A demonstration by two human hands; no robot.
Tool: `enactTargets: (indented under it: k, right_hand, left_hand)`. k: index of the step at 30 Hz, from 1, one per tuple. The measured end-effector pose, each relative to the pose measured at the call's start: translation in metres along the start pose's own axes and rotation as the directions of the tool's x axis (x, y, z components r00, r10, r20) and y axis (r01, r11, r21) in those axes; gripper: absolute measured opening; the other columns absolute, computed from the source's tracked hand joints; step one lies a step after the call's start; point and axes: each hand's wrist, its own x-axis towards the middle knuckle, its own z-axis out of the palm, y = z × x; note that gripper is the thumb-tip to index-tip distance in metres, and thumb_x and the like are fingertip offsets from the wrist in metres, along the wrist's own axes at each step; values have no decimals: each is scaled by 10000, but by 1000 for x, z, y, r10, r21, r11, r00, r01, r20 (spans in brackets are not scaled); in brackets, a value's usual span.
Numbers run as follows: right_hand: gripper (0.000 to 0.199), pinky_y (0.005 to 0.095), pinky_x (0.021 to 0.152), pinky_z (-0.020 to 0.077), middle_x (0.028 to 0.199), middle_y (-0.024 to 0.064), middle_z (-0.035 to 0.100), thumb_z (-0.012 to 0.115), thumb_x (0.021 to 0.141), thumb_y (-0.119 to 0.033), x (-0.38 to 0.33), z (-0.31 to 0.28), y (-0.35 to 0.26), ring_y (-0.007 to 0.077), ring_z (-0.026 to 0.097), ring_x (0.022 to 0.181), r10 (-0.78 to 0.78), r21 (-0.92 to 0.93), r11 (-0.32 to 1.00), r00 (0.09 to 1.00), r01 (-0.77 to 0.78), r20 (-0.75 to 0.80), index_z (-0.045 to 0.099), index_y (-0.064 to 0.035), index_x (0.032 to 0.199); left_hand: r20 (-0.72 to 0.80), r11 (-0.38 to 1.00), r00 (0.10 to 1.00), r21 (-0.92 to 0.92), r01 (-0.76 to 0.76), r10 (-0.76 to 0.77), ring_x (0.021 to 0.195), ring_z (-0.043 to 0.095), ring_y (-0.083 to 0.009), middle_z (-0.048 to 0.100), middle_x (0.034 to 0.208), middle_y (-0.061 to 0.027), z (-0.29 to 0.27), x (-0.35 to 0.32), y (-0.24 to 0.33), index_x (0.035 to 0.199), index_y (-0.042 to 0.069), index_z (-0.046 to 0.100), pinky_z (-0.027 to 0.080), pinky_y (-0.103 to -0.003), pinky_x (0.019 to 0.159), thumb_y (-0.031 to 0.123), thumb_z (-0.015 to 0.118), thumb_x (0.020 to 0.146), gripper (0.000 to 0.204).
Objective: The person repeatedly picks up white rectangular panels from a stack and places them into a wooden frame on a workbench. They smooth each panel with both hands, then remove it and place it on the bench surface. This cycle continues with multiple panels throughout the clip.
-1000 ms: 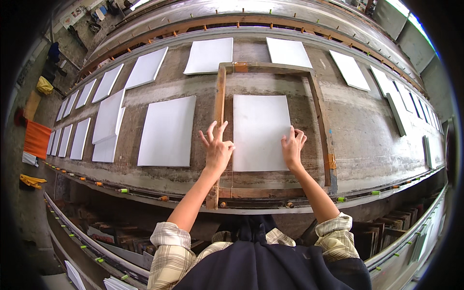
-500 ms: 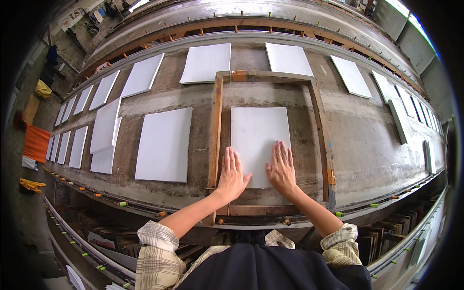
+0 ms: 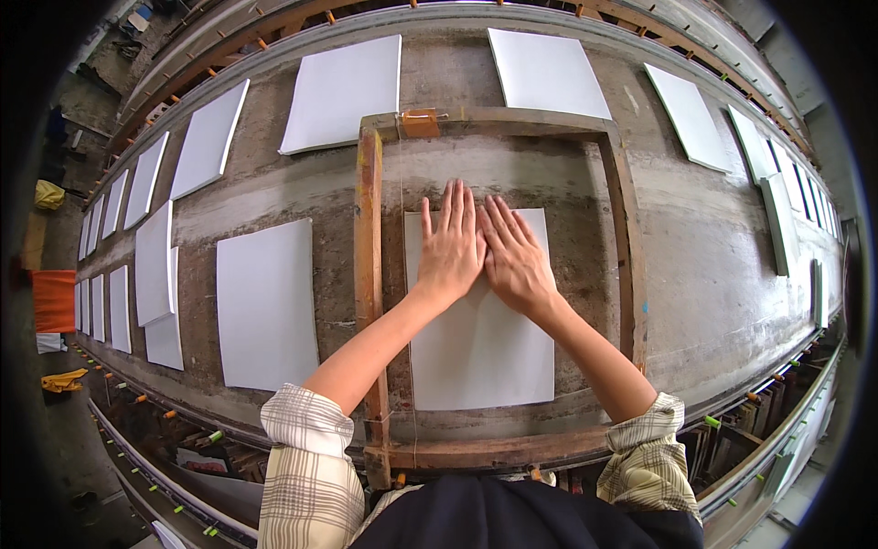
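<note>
A white rectangular sheet (image 3: 480, 352) lies flat on the grey bench inside a worn wooden frame (image 3: 369, 238). Both palms press down on the sheet's upper half, side by side and touching. My left hand (image 3: 450, 245) has its fingers spread flat and pointing away from me. My right hand (image 3: 514, 256) lies flat beside it, angled slightly left. Neither hand grips anything. An orange clip (image 3: 420, 123) sits on the frame's far bar.
More white sheets lie around the frame: one to the left (image 3: 265, 304), two beyond it (image 3: 345, 91) (image 3: 547, 71), a row along the left (image 3: 154, 263) and several at the right (image 3: 686, 114). The bench's front rail (image 3: 750, 407) carries small coloured pegs.
Both hands have slid from the sheet's lower part up to its upper half and come together. My head has leaned closer, so the frame looks larger.
</note>
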Motion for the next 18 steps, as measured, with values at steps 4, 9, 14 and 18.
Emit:
enactTargets:
  k: [4, 9, 14, 18]
  right_hand:
    - [474, 390, 1108, 208, 1389, 188, 366, 386, 883, -164, 12, 2, 3, 273, 285, 1333, 30, -2, 1000, 999, -30, -43, 390, 38, 1313]
    - [533, 400, 1117, 172, 1408, 215, 321, 402, 894, -238, 12, 8, 5, 301, 252, 1344, 127, -131, 981, 986, -141, -111, 342, 56, 1334]
    - [629, 408, 1121, 153, 1436, 242, 239, 411, 907, -330, -24, 8, -5, 315, 188, 1365, 236, -150, 954, 958, -261, -163, 263, 81, 1360]
    - [680, 408, 1125, 148, 1445, 243, 214, 442, 899, -361, -87, -16, -33, 311, 161, 1373, 172, -126, 977, 985, -170, 7, 236, 87, 1367]
  left_hand:
    - [-63, 998, 997, -32, 45, -47, 1381, 165, -249, 252, 1454, -179, 6, 9, -3, 1377, -64, 248, 82, -455, 1126, 252, 357, 941, 550]
    - [-170, 993, 979, -45, 106, -113, 1371, 164, -320, 254, 1436, -229, 10, 13, -3, 1354, -99, 259, 103, -445, 1127, 309, 391, 931, 602]
    - [-145, 987, 981, -123, 108, -125, 1364, 139, -377, 185, 1436, -287, 1, -41, 3, 1356, -135, 188, 131, -450, 1118, 371, 464, 904, 733]
    - [0, 991, 997, -109, 82, -83, 1374, 30, -397, 65, 1462, -288, -18, -107, 12, 1368, -143, 122, 96, -463, 1121, 397, 472, 895, 799]
